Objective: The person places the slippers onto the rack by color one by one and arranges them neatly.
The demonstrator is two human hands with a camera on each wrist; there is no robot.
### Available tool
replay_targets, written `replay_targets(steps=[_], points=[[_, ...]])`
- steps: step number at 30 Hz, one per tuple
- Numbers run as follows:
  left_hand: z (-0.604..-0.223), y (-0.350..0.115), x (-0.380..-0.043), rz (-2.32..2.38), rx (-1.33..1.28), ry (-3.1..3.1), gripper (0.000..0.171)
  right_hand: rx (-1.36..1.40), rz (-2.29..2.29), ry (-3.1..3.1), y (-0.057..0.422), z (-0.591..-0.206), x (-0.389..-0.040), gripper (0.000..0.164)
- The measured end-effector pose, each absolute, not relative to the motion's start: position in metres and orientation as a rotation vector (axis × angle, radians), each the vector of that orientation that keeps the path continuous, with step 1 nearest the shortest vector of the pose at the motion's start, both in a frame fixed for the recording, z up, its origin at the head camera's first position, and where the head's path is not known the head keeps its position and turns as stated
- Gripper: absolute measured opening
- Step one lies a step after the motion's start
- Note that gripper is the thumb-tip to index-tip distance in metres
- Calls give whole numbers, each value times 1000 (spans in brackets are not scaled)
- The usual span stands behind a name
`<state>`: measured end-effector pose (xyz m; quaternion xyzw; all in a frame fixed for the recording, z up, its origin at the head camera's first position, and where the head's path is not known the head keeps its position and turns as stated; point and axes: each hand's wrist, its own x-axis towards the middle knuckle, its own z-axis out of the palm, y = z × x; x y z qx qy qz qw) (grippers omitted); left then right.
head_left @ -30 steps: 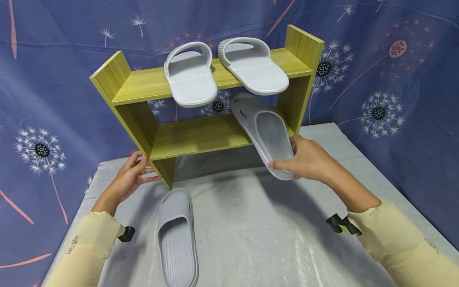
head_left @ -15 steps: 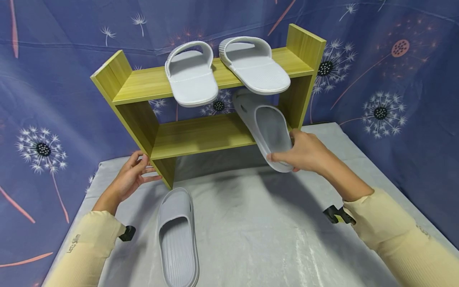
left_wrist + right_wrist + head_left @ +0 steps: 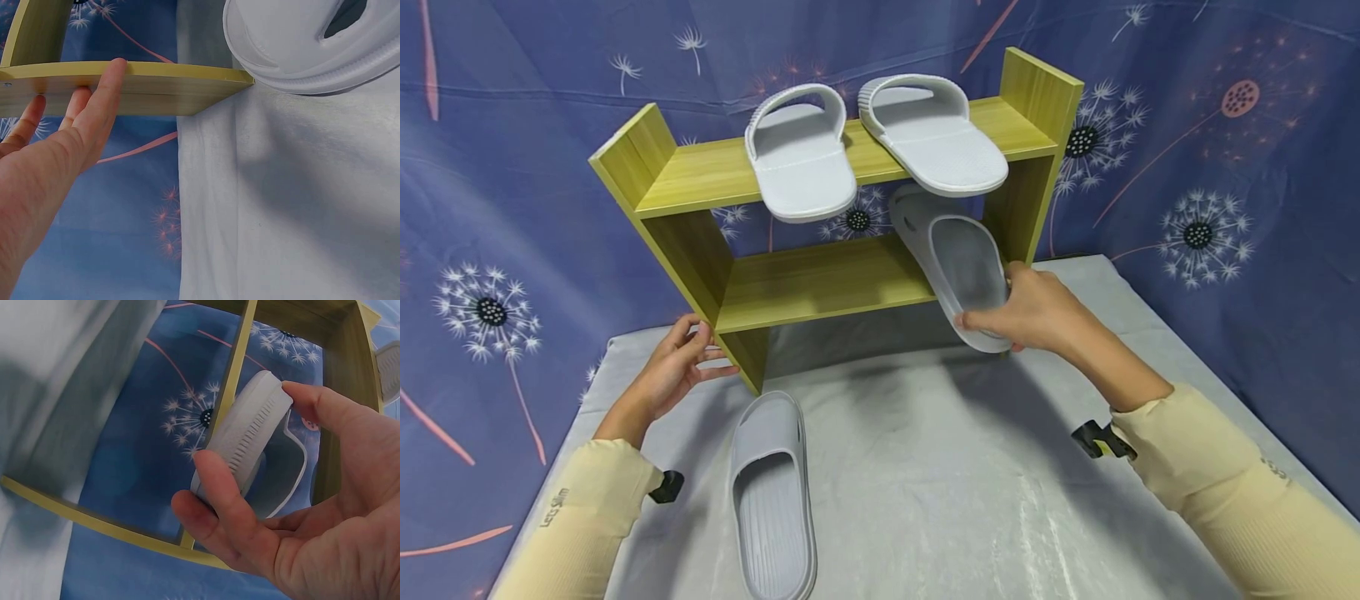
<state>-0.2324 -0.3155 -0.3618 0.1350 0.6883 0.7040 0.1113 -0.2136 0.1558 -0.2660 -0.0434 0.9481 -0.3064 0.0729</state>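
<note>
My right hand (image 3: 1037, 310) grips the heel of a grey slipper (image 3: 966, 262), thumb on the near edge and fingers under the sole. The slipper's toe reaches into the lower level of a wooden shoe rack (image 3: 820, 283), at its right end. In the right wrist view the ribbed heel edge (image 3: 253, 428) lies between thumb and fingers. My left hand (image 3: 670, 371) touches the rack's left side panel (image 3: 156, 87) with nearly straight fingers. A second grey slipper (image 3: 772, 500) lies on the grey cloth near the rack's left foot, toe towards the rack.
Two white slippers, a left one (image 3: 805, 158) and a right one (image 3: 932, 137), stand on the rack's top shelf, heels over the front edge. Behind and beside hangs a blue curtain (image 3: 497, 208) with dandelion prints. Grey cloth (image 3: 940, 500) covers the surface in front.
My right hand has pushed the grey slipper forward, a little deeper over the lower shelf. The left hand has stayed at the rack's side.
</note>
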Motion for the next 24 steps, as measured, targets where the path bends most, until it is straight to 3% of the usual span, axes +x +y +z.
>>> replay_targets(steps=[24], points=[[-362,-315,-232,2072,387,2027,16,-134,-664,2925,142,-261,-222,103]])
